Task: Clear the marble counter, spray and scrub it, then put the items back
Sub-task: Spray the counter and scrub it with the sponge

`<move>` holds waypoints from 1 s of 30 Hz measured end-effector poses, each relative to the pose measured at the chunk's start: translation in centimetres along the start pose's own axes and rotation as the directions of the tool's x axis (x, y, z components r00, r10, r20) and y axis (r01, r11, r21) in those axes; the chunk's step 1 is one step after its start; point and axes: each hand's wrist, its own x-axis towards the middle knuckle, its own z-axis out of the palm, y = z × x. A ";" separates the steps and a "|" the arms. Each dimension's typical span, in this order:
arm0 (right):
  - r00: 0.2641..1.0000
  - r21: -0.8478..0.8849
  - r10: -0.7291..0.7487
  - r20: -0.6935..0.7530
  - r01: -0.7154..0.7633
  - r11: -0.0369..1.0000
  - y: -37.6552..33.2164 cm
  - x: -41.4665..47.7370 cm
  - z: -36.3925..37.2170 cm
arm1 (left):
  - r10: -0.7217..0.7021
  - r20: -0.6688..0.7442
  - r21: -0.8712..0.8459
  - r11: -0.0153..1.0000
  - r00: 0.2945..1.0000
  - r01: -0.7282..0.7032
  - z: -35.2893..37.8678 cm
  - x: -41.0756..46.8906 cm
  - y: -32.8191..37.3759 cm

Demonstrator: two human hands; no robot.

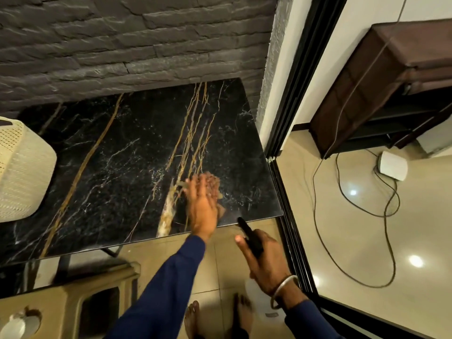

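A black, gold-veined marble worktop (127,152) fills the frame's centre below a grey stone wall (122,37). The left hand (203,204) presses a blurred scrubber (212,184) near its lower right edge; the right hand (264,260) grips a spray bottle (252,241), mostly hidden.

Worktop (117,152): black marble with gold and white veins, filling frame centre, its surface bare. Scrubber (212,185): brownish, blurred, pressed flat on the worktop at its lower right, near the front edge. Spray bottle (252,238): black nozzle, whitish body below, held off the worktop's front edge, lower right.
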 end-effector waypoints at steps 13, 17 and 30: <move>0.993 -0.072 0.053 -0.104 -0.060 0.996 2.9 -1.9 -3.1 | 0.366 0.425 -0.009 0.916 0.828 -0.401 5.9 -1.7 3.8; 0.999 -0.024 0.043 0.019 -0.042 0.999 0.3 -2.0 -0.1 | 0.267 0.284 0.018 0.959 0.921 -0.284 1.9 -1.1 -0.1; 0.882 -0.014 -0.232 0.411 0.261 0.965 -7.9 -4.5 9.9 | -0.341 -0.184 0.131 0.921 0.922 0.367 -15.8 -2.9 -14.7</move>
